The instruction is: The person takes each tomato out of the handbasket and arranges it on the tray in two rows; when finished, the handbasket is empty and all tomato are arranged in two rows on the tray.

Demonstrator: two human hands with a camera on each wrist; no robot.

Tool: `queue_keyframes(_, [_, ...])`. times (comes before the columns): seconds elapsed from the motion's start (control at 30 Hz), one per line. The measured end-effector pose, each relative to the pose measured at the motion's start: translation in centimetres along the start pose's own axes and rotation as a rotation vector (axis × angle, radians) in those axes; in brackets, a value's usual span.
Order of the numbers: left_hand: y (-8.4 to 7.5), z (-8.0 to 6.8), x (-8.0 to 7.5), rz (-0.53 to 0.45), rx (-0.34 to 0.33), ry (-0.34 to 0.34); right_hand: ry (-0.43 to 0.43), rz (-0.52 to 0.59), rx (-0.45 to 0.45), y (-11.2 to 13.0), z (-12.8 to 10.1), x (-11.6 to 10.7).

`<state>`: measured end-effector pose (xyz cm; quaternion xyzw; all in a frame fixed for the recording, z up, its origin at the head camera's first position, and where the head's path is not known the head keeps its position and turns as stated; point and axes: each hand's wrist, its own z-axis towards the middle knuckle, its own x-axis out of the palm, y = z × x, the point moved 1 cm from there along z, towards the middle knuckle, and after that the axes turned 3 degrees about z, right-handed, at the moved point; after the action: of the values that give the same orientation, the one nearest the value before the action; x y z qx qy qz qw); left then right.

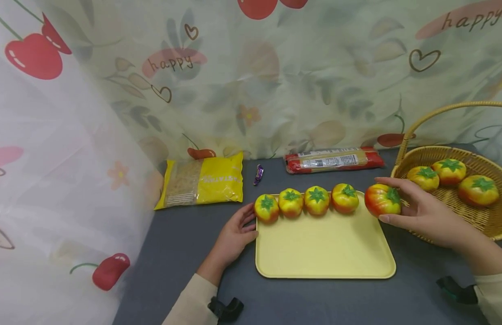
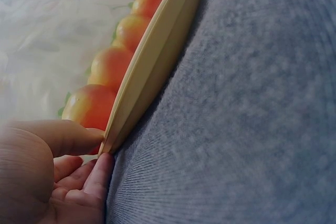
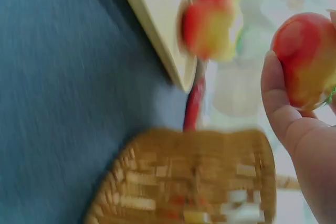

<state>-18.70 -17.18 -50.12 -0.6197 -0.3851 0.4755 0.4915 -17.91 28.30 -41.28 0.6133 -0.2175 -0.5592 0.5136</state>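
Hands: your right hand (image 1: 421,212) grips a tomato (image 1: 382,200), left hand (image 1: 234,234) pinches the tray (image 1: 324,253) edge | keep that tray pinned, set it snug beside the row's last tomato (image 1: 345,197)

Head: looks forward and down over my whole table.
Left wrist: low, close against my tray (image 2: 152,66) edge.
Right wrist: close, blurred, facing my basket (image 3: 199,177).
Shared: tray.

Pale yellow tray (image 1: 324,243) on dark grey-blue tabletop (image 1: 186,243). Tomatoes (image 1: 305,201) yellow-orange, red blush, green tops; held tomato (image 1: 382,201) redder. Basket (image 1: 490,221) tan woven wicker. Yellow packet (image 1: 204,183), red packet (image 1: 333,160), purple candy wrapper (image 1: 258,174). Backdrop (image 1: 275,76) cream with red cherries, leaves, "happy" lettering.
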Motion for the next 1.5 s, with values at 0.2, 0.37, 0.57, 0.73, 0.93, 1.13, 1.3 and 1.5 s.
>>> queue_keyframes(0.2, [0.0,0.0,0.0,-0.002,0.000,0.004,0.068,0.080,-0.024,0.2,0.9,2.9])
queue_keyframes(0.37, [0.1,0.0,0.0,-0.006,-0.004,0.005,0.105,0.053,-0.026,0.3,1.4,5.3])
queue_keyframes(0.57, [0.0,0.0,0.0,-0.005,-0.008,0.006,0.152,0.074,0.002,0.5,2.0,7.8])
queue_keyframes(0.73, [0.0,0.0,0.0,-0.009,-0.009,0.007,0.208,0.134,0.035,0.7,2.5,9.7])
queue_keyframes(0.93, [0.3,0.3,-0.1,-0.019,0.003,0.006,0.301,0.168,0.034,1.3,3.0,11.9])
queue_keyframes(1.13, [0.6,0.4,-0.1,-0.037,0.008,0.010,0.364,0.184,0.037,1.9,3.6,13.6])
queue_keyframes(1.3, [0.5,0.4,-0.1,-0.040,0.011,0.009,0.399,0.202,0.045,2.1,4.4,14.9])
queue_keyframes(1.5, [0.5,0.4,-0.1,-0.034,0.007,0.007,0.409,0.166,0.059,2.4,5.3,16.4])
